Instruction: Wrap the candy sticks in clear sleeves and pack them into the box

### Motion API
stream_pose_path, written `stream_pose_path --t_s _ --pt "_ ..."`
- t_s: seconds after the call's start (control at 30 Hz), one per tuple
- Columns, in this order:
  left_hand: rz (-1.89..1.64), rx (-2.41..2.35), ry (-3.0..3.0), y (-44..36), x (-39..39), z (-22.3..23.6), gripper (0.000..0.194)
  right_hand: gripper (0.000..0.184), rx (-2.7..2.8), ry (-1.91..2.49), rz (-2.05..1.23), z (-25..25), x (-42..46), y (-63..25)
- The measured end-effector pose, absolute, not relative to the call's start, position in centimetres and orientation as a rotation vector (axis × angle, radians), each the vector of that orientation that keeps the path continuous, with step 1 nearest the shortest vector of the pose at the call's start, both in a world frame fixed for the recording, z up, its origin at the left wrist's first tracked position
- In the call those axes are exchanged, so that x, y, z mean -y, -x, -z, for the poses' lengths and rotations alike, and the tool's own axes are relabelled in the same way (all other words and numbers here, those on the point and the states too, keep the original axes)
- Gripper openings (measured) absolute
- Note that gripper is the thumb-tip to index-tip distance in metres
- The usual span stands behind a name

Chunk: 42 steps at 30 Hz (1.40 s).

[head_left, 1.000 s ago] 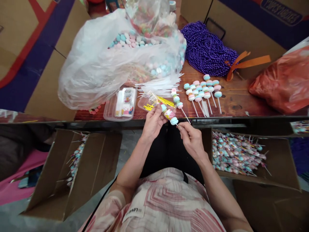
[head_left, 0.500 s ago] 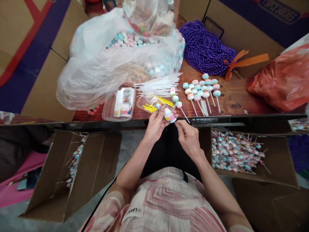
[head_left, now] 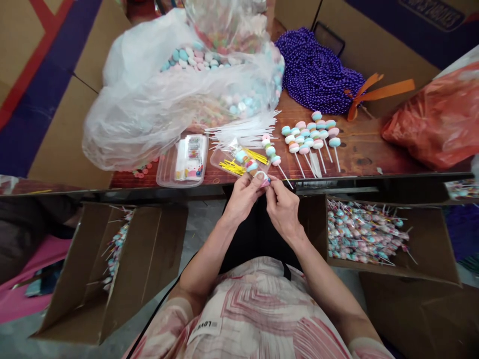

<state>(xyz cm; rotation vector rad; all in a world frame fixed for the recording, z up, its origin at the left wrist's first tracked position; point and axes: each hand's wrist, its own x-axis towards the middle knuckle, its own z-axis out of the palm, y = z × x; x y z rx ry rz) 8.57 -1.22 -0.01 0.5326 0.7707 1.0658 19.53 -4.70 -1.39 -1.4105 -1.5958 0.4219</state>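
Note:
Between my two hands, at the table's front edge, is a candy skewer [head_left: 251, 165] of pastel sweets inside a clear printed wrapper. My left hand [head_left: 244, 195] is closed on the wrapped sweets, thumb on top. The fingers of my right hand [head_left: 281, 203] pinch the lower end of the wrapper; the stick there is mostly hidden. Just beyond lies a shallow clear tray with yellow twist ties [head_left: 232, 166]. Another unwrapped candy skewer [head_left: 271, 150] rests across the tray's right side. To its right several unwrapped candy skewers [head_left: 313, 134] lie grouped together.
A plastic bag of candies [head_left: 149, 99] stands behind white sticks [head_left: 243, 130]. A clear container [head_left: 161, 172] holds printed wrappers. Purple cord [head_left: 318, 75] and a red bag [head_left: 434, 119] are on the right. Cardboard boxes [head_left: 430, 254] [head_left: 142, 269] with wrapped skewers flank my legs.
My right hand has moved in closer to my left. The wrapped skewer has tilted, its top now pointing up and away to the left, with more of its sweets showing.

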Motion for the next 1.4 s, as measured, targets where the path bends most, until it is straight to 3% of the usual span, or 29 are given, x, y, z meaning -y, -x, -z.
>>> stream_pose_path --t_s 0.3,0.67,0.93,1.13,1.3,1.4 --pt "-1.075 -0.757 -0.53 -7.5 0.7 0.1 0.034 0.029 1.453 1.489 -1.096 0.5 7.6 -22.0" --pt "-1.048 -0.735 -0.524 -7.1 2.6 -0.1 0.028 0.028 1.278 1.394 -1.042 0.6 6.9 -18.3" --pt "-1.227 -0.84 -0.497 -6.3 3.6 0.6 0.025 0.032 1.344 1.331 -1.096 1.1 7.2 -16.1" --pt "-1.333 -0.889 -0.561 -4.7 4.5 0.3 0.028 0.022 1.379 1.266 -1.245 0.4 6.3 -14.9" --pt "-1.32 -0.82 -0.67 -2.3 5.1 -0.6 0.036 0.034 1.017 1.12 -1.549 -0.5 5.2 -13.0" --pt "-1.36 -0.717 -0.632 -0.5 5.2 -1.1 0.038 0.037 1.121 1.054 -1.759 -1.2 4.7 -12.5"
